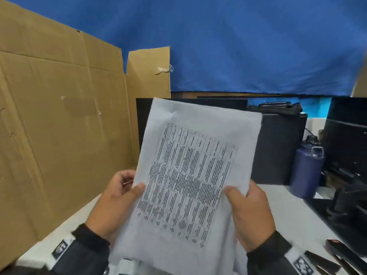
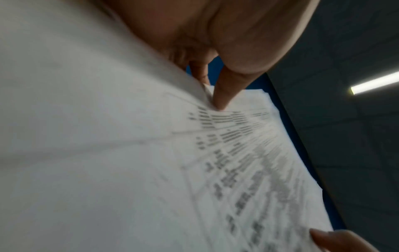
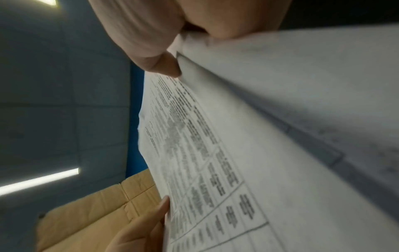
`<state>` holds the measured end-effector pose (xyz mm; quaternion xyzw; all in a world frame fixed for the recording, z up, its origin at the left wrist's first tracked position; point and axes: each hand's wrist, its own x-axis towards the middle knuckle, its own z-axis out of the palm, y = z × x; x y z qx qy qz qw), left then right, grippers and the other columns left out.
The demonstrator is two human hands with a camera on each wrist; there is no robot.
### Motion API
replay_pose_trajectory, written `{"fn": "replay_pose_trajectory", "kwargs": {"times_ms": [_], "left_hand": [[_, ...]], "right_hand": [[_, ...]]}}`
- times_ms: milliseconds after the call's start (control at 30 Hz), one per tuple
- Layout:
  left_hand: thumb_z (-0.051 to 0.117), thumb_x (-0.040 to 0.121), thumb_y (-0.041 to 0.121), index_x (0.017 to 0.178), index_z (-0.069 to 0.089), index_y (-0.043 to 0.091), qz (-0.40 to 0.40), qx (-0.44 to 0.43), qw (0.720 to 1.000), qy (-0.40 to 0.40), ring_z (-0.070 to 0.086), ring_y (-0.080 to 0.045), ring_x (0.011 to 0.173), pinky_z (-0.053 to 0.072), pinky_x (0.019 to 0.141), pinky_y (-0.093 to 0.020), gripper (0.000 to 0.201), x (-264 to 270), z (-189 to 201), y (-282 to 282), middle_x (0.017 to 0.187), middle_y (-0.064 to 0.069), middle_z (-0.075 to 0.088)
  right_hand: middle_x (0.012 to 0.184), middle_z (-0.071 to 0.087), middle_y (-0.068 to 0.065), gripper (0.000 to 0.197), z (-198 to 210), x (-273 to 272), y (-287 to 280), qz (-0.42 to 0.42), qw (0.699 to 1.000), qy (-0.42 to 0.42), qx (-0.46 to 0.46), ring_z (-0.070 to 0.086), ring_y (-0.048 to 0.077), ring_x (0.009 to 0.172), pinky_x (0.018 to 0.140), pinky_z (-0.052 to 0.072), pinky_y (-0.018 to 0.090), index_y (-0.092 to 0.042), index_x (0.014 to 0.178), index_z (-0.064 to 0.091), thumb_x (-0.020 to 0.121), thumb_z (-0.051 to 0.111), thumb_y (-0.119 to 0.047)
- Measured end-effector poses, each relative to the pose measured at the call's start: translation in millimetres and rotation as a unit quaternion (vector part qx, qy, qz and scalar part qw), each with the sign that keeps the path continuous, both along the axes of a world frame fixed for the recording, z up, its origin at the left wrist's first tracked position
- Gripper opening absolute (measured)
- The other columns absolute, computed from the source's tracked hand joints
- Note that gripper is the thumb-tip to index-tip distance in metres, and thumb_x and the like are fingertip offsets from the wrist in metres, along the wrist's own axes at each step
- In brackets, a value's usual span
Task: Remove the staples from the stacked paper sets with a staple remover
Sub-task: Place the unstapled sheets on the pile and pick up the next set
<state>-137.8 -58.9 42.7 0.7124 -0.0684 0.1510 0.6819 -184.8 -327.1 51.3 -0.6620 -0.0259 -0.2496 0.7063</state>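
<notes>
A white paper set (image 1: 190, 175) printed with a dense table is held up off the table, tilted, in both hands. My left hand (image 1: 121, 193) pinches its left edge, thumb on the front and fingers behind. My right hand (image 1: 248, 207) pinches the right edge the same way. The left wrist view shows the left thumb (image 2: 224, 95) pressed on the printed sheet (image 2: 248, 153). In the right wrist view the right thumb (image 3: 164, 66) presses the sheets (image 3: 215, 153), which fan apart into separate layers. A dark tool (image 1: 337, 253), possibly the staple remover, lies at the bottom right.
A big cardboard sheet (image 1: 59, 116) stands on the left. Blue cloth (image 1: 238, 46) hangs behind. Black boxes (image 1: 278, 145), a dark blue bottle (image 1: 307, 167) and black equipment (image 1: 347, 155) crowd the right. The white table (image 1: 278, 205) lies below the paper.
</notes>
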Motion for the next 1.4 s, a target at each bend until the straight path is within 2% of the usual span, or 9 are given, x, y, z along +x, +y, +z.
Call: {"fn": "replay_pose_trajectory", "kwargs": {"times_ms": [133,367,567,700,833,1000,1133,1267,1400], "left_hand": [[0.056,0.101,0.003,0.130,0.060,0.019,-0.128,0.014,0.992,0.018,0.076,-0.024,0.107,0.060,0.089,-0.040,0.033,0.1,7.9,-24.2,0.120,-0.003,0.078],[0.047,0.102,-0.005,0.131,0.054,0.029,-0.091,-0.040,0.995,0.011,0.070,-0.015,0.117,0.052,0.104,-0.041,0.046,-0.8,-11.6,-84.4,0.124,0.007,0.075],[0.049,0.108,0.025,0.127,0.057,0.034,-0.126,-0.004,0.991,0.048,0.066,-0.004,0.118,0.049,0.099,-0.027,0.022,-6.2,-65.8,-109.3,0.120,0.018,0.074],[0.047,0.108,0.013,0.118,0.065,0.030,-0.083,-0.010,0.995,0.047,0.071,-0.010,0.111,0.051,0.103,-0.038,0.027,-4.5,-70.3,-113.1,0.114,0.011,0.078],[0.062,0.098,0.010,0.119,0.068,0.023,-0.096,-0.025,0.993,0.069,0.072,-0.019,0.113,0.052,0.107,-0.049,0.026,-3.3,-70.8,-113.0,0.115,0.004,0.079],[0.065,0.100,0.022,0.107,0.070,0.008,-0.084,-0.044,0.994,0.053,0.074,-0.033,0.104,0.055,0.101,-0.058,0.016,1.0,-42.5,-103.0,0.105,-0.009,0.080],[0.058,0.101,0.010,0.106,0.068,0.013,-0.100,-0.071,0.992,0.009,0.073,-0.027,0.098,0.056,0.083,-0.042,0.012,3.8,-5.6,-100.4,0.102,-0.004,0.081],[0.059,0.095,0.027,0.123,0.069,0.012,-0.166,-0.124,0.978,-0.029,0.076,-0.021,0.106,0.063,0.084,-0.035,0.033,-16.5,20.9,-96.1,0.117,-0.005,0.079],[0.059,0.094,0.030,0.121,0.072,0.014,-0.163,-0.141,0.976,-0.016,0.076,-0.024,0.107,0.063,0.089,-0.040,0.034,-27.3,28.1,-87.8,0.117,-0.006,0.079]], "right_hand": [[0.100,0.079,-0.003,0.034,16.0,1.4,-25.7,-0.003,0.999,-0.033,-0.022,0.073,0.019,0.095,0.085,0.057,0.044,-0.020,0.096,0.074,0.093,0.048,0.002],[0.109,0.074,-0.019,0.019,4.3,12.8,-57.1,-0.041,0.991,-0.053,-0.117,0.069,0.002,0.101,0.087,0.053,0.032,-0.033,0.114,0.065,0.101,0.055,-0.023],[0.100,0.073,-0.024,0.029,-51.4,11.4,-69.0,-0.111,0.988,-0.031,-0.099,0.068,-0.004,0.092,0.082,0.052,0.028,-0.033,0.104,0.063,0.092,0.068,-0.008],[0.100,0.076,-0.009,0.028,-54.6,11.7,-73.9,-0.129,0.988,-0.060,-0.056,0.070,0.000,0.090,0.075,0.053,0.012,-0.026,0.101,0.064,0.094,0.062,0.001],[0.103,0.075,-0.017,0.027,-50.5,7.5,-73.1,-0.104,0.991,-0.061,-0.062,0.069,-0.002,0.094,0.075,0.051,0.006,-0.025,0.106,0.065,0.097,0.057,0.000],[0.103,0.077,-0.014,0.029,-52.3,4.8,-67.0,-0.077,0.997,-0.017,-0.019,0.072,0.008,0.100,0.086,0.054,0.030,-0.026,0.105,0.069,0.098,0.055,-0.002],[0.101,0.077,-0.016,0.027,-40.5,-0.7,-68.5,-0.084,0.996,0.001,-0.018,0.072,0.006,0.099,0.086,0.054,0.028,-0.027,0.102,0.071,0.098,0.056,-0.004],[0.104,0.078,-0.014,0.028,-24.4,-20.3,-68.4,-0.059,0.996,-0.026,-0.061,0.072,0.007,0.099,0.080,0.057,0.020,-0.026,0.104,0.072,0.096,0.058,-0.003],[0.105,0.078,-0.011,0.024,-23.0,-43.7,-67.7,-0.043,0.995,-0.015,-0.093,0.073,0.010,0.100,0.084,0.057,0.031,-0.026,0.106,0.073,0.096,0.059,-0.008]]}}
